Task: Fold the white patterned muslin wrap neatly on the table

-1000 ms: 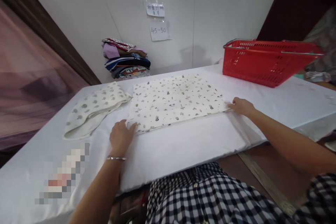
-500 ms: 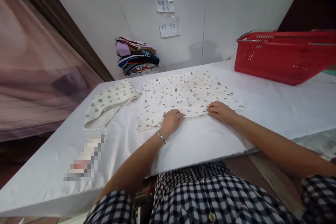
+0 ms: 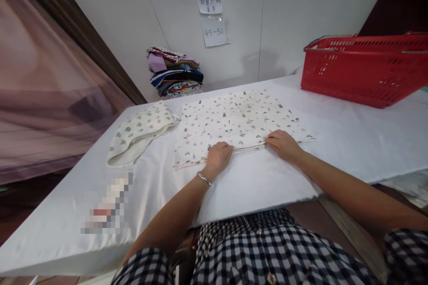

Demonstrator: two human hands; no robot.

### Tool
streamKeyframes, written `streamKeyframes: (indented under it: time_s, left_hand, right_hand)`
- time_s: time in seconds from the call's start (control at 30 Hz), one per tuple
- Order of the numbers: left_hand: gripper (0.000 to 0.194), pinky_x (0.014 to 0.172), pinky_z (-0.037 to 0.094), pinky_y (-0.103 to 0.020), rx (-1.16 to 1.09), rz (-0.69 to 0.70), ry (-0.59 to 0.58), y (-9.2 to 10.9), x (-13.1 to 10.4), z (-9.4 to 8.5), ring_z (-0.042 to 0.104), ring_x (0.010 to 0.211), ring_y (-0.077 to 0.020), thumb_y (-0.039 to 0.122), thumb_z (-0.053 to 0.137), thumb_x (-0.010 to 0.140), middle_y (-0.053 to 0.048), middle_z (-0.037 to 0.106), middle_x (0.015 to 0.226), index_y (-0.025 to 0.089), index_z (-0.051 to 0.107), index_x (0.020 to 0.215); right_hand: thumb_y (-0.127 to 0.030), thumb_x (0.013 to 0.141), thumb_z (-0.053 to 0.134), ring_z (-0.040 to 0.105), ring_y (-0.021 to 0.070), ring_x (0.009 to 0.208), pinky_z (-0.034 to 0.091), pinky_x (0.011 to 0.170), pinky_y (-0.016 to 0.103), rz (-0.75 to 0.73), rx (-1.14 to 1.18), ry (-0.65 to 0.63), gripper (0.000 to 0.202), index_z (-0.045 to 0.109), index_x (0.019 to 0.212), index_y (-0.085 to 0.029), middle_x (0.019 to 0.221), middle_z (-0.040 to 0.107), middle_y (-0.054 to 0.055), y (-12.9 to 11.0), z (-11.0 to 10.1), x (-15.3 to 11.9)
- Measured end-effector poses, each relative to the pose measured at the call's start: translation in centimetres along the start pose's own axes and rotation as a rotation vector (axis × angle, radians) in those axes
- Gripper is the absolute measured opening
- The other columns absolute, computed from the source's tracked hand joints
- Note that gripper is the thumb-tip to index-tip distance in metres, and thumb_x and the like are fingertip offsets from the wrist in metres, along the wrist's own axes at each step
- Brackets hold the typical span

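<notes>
A white cloth [image 3: 230, 120] with small printed figures lies folded flat in several layers on the table. My left hand [image 3: 219, 156] is closed on its front edge, left of the middle, and a silver bracelet circles that wrist. Farther right along the same edge, my right hand [image 3: 283, 143] pinches the layers between thumb and fingers. Between the two hands the stacked edges show slightly apart. The thumbs are mostly hidden.
Left of the cloth lies a second folded white cloth [image 3: 142, 129] with grey-green prints. A pixelated object [image 3: 110, 202] is near the table's left front. A red basket [image 3: 361, 71] stands at right. Piled fabrics [image 3: 175, 71] sit by the wall, under paper signs [image 3: 214, 32].
Both hands stay at the front edge of the cloth. The edge between them shows its layers a little more separated. The view has shifted slightly.
</notes>
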State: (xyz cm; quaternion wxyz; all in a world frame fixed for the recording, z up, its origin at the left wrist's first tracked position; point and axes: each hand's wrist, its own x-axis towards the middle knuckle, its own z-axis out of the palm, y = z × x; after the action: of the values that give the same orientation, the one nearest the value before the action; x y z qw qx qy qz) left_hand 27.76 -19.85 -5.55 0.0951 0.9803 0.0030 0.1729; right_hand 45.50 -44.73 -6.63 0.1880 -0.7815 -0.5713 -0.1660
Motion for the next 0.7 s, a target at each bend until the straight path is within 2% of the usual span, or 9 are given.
streamKeyframes:
  time_s: [0.1, 0.33, 0.47, 0.7]
  left_hand:
    - [0.026, 0.076, 0.043, -0.032, -0.01, 0.004, 0.019, -0.12, -0.08, 0.2, 0.055, 0.087, -0.018, 0.024, 0.043, 0.096, -0.006, 0.063, 0.092, 0.02, 0.069, 0.099]
    - [0.023, 0.073, 0.04, -0.033, 0.171, 0.09, -0.019, 0.4, -0.07, 0.05, 0.053, 0.086, -0.0196, 0.019, 0.044, 0.095, -0.007, 0.062, 0.093, 0.018, 0.066, 0.093]
    - [0.021, 0.074, 0.04, -0.034, 0.184, 0.08, -0.028, 0.81, -0.17, -0.1, 0.053, 0.088, -0.0204, 0.019, 0.044, 0.096, -0.008, 0.06, 0.093, 0.018, 0.064, 0.09]
    - [0.019, 0.079, 0.043, -0.036, 0.155, 0.148, -0.068, 0.73, -0.11, -0.13, 0.053, 0.095, -0.0214, 0.023, 0.048, 0.094, -0.009, 0.06, 0.103, 0.019, 0.061, 0.108]
  right_hand:
    - [-0.025, 0.095, 0.041, 0.056, 0.0237, 0.09, 0.043, 0.077, 0.038, -0.009, 0.012, -0.021, 0.032, 0.072, 0.097, -0.021, 0.096, 0.067, 0.011, -0.08, 0.11, -0.2]
    - [-0.023, 0.093, 0.044, 0.055, 0.0234, 0.09, 0.042, 0.079, 0.038, -0.04, 0.006, -0.01, 0.029, 0.071, 0.097, -0.019, 0.096, 0.065, 0.011, -0.52, -0.24, -0.5]
    - [-0.025, 0.093, 0.044, 0.055, 0.024, 0.092, 0.042, 0.081, 0.039, -0.049, 0.004, -0.032, 0.027, 0.07, 0.099, -0.019, 0.098, 0.065, 0.011, -0.75, -0.6, -0.58]
    - [-0.025, 0.095, 0.041, 0.055, 0.0235, 0.093, 0.042, 0.081, 0.038, -0.011, 0.032, -0.017, 0.03, 0.071, 0.096, -0.021, 0.098, 0.066, 0.01, -0.4, -0.14, -0.7]
